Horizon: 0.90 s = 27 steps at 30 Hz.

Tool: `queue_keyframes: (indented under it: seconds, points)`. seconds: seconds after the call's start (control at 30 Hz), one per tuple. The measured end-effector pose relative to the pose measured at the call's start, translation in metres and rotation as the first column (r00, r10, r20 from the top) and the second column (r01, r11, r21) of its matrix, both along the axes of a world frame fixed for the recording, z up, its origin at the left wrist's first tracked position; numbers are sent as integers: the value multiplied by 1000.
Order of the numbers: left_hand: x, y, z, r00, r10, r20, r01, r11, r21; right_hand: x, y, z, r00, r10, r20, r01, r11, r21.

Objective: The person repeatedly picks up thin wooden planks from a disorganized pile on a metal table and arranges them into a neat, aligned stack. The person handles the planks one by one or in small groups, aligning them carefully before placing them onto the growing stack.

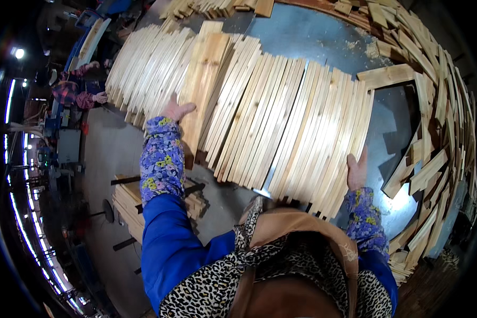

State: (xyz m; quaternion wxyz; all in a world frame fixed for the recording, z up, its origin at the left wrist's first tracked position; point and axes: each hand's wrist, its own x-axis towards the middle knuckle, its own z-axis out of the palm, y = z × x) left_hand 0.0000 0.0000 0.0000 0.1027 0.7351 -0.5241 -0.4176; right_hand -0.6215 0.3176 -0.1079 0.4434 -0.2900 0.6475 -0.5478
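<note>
A long row of pale wooden slats (289,119) stands side by side across the metal table in front of me. My left hand (177,109) is at the row's left part, its thumb stretched toward a wider, browner board (204,74) that lies slanted over the slats. The thumb appears to touch the board's edge. At the row's right end, my right hand (358,170) rests along the outermost slat, thumb apart from the fingers. Both hands look open, neither wrapped round a piece. A narrow gap shows the table between some slats. More slats (148,66) continue the row beyond my left hand.
Offcuts and strips (434,106) are heaped along the table's right side. One short board (386,77) lies near the row's far right corner. Sawdust (373,50) dots the blue-grey tabletop (297,32). Stacked wood (130,204) sits lower left. Another person (71,90) stands at far left.
</note>
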Motion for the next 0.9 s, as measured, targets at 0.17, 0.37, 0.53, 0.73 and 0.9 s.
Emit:
queue_keyframes:
  seconds: [0.17,0.37,0.53,0.73,0.9]
  points:
    - [-37,35,5,994,-104,12,104,994,16,-21,26,1,996,-16,-86,16,1000,-9]
    - [-115,54,49,659,-260,706,247,961,124,-9,8,-24,994,-2,-105,-1,1000,-27]
    - [-83,51,35,751,-231,618,275,961,25,-2,-10,13,972,-19,236,40,996,-85]
    - [-65,45,14,823,-199,532,306,945,-119,32,-42,-6,911,-170,376,220,971,-95]
    - [-65,43,16,812,-225,538,307,949,-67,55,-52,17,971,-86,224,113,988,-110]
